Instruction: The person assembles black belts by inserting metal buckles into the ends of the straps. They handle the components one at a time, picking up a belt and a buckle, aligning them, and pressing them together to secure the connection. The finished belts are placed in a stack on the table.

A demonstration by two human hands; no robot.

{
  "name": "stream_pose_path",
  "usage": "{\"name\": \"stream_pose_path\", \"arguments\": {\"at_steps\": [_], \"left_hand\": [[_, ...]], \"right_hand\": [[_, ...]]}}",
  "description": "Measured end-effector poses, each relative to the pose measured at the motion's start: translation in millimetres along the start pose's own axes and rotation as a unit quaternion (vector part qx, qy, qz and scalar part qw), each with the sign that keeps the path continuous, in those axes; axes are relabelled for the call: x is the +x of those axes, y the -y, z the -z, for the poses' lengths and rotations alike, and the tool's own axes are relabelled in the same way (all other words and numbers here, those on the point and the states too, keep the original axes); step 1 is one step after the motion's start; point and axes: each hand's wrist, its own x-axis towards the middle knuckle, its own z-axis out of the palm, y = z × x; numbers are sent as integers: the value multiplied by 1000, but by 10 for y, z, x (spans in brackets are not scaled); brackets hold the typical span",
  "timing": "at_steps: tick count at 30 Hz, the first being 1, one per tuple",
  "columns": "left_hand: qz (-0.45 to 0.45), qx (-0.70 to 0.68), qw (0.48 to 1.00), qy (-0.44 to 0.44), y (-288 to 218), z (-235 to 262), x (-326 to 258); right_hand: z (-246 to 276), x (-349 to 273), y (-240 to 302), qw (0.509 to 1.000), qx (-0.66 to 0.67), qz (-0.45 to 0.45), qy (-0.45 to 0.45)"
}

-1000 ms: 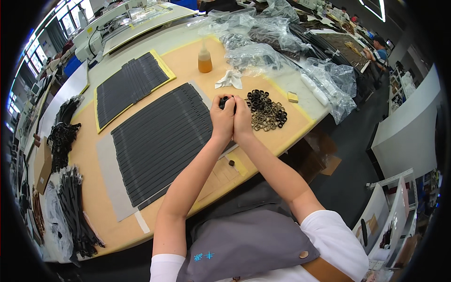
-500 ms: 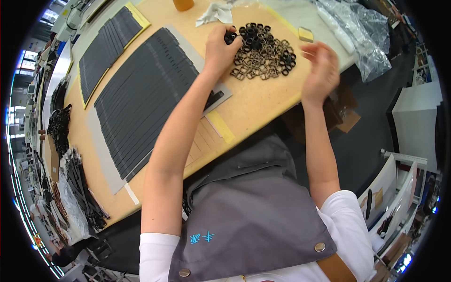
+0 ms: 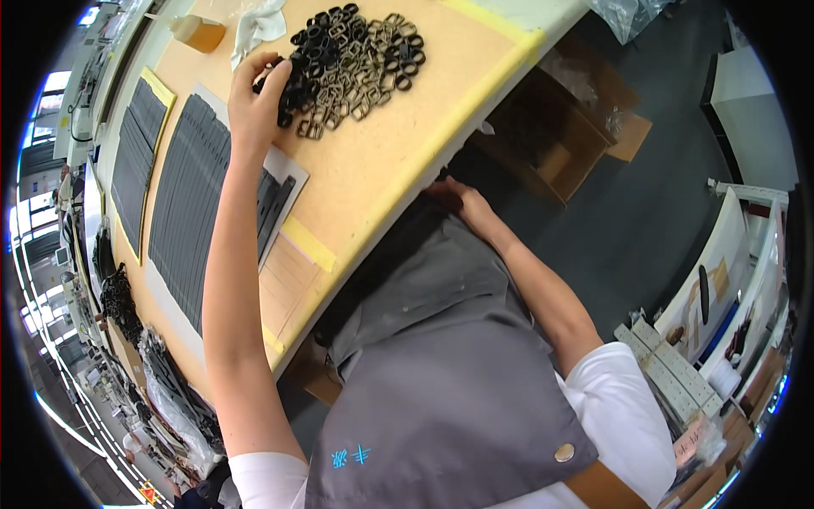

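My left hand (image 3: 253,106) is at the left edge of a heap of small hardware, closed with its thumb and fingers curled round small black loops (image 3: 270,66). The heap holds black loops (image 3: 320,51) on its left side and bronze-coloured metal buckles (image 3: 348,89) through its middle and front. Down at the near edge of the table, in front of my apron, is my right hand (image 3: 462,202). Its fingers are in shadow and partly hidden by the table edge, so what they hold, if anything, does not show.
Dark grey straps lie in rows on a board (image 3: 191,174), with a second strap-covered board (image 3: 136,161) farther left. A bottle of amber liquid (image 3: 199,34) and a white cloth (image 3: 257,30) are at the back. An open cardboard box (image 3: 564,165) stands below the table's right side.
My right hand has dropped from beside the heap to the table's near edge. The view has turned right, so the table and heap appear farther left. My left hand stays by the heap.
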Motion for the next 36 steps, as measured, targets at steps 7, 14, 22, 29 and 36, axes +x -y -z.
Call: {"name": "stream_pose_path", "arguments": {"at_steps": [7,14,22,29,36], "left_hand": [[14,8,1000,-2,5,-92,38],[7,63,998,-16,-52,-18,-29],[-44,124,989,-65,-444,113,-282],[-130,206,966,-81,-489,558,-735],[-314,221,917,-107,-980,655,-1674]], "right_hand": [[-134,-81,175,978,-194,75,27],[-678,-430,476,803,-530,270,38],[-1241,-97,-693,624,-702,316,134],[-1397,449,-1468,592,-692,396,119],[-1373,197,-1050,540,-788,146,258]]}}
